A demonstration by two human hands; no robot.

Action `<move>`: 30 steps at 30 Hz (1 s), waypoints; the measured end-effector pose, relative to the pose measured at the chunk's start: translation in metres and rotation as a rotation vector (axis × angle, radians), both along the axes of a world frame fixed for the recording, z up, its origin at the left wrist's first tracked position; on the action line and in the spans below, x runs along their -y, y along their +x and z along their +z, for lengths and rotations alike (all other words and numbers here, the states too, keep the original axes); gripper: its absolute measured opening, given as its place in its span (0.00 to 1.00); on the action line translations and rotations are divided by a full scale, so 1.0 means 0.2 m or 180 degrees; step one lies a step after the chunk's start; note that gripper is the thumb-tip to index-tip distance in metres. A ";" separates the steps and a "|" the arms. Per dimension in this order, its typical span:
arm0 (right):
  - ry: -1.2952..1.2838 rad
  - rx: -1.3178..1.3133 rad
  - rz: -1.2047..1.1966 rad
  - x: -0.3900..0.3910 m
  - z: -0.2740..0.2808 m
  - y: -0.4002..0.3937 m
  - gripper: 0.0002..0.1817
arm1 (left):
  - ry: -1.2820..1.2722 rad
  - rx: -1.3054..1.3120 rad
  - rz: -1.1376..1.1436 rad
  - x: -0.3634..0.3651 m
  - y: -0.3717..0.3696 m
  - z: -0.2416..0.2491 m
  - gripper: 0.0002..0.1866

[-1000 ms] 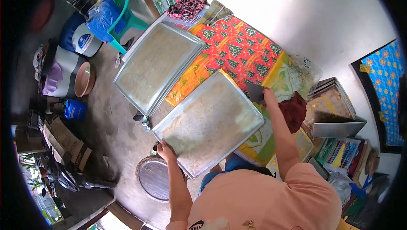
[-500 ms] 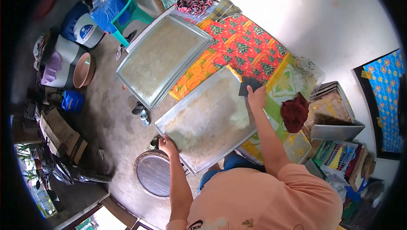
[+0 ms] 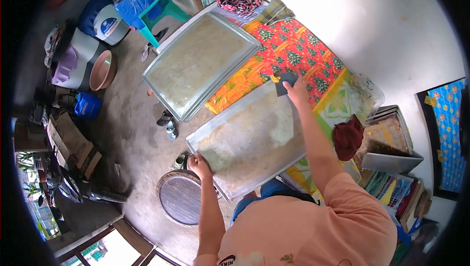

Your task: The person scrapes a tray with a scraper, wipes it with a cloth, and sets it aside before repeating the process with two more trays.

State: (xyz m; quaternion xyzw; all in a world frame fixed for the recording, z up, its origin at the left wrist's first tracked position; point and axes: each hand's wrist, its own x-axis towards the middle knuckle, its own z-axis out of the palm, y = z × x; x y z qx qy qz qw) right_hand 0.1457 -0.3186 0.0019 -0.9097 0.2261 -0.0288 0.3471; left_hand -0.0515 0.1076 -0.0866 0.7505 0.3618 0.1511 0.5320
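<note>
My right hand (image 3: 297,94) is closed on a dark flat scraper (image 3: 283,84) at the far edge of a large metal tray (image 3: 247,141). A yellow clump of residue (image 3: 275,78) clings to the scraper's left corner. With my left hand (image 3: 199,167) I grip the tray's near left rim. The tray lies slanted before me, its surface dull and brown-stained. Beyond it, a stack of similar trays (image 3: 201,65) rests on the table. Right of my right forearm lies a crumpled maroon cloth (image 3: 348,137).
A red and orange tree-print cloth (image 3: 303,53) covers the table. At right stand residue-marked trays (image 3: 387,131) and a rack of books (image 3: 399,187). A round wooden stool (image 3: 180,200) is by my left arm. A green chair (image 3: 169,13) stands behind the table.
The scraper in my right hand has moved away from the tray's far edge and now carries a yellow clump. My left hand keeps its hold; the whole view has shifted slightly.
</note>
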 end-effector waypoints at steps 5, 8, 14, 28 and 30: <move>-0.0542 -0.0542 0.0743 -0.12 0.07 0.08 0.44 | -0.0026 0.0030 -0.0118 0.06 0.11 0.18 0.19; -0.0689 -0.0711 0.1212 -0.21 0.05 0.08 0.45 | -0.0312 -0.0080 -0.0232 0.09 0.20 0.26 0.20; -0.0978 -0.0821 0.1594 -0.48 0.05 -0.07 0.44 | -0.1427 -0.0090 -0.0687 0.11 0.28 0.16 0.34; 0.0070 0.0055 0.1804 -1.27 0.20 -0.55 0.21 | -0.2714 -0.1478 -0.1262 0.21 -0.41 0.54 0.28; -0.0499 0.0473 0.2429 -1.35 0.25 -0.60 0.14 | -0.2944 -0.1457 -0.1160 0.22 -0.50 0.49 0.31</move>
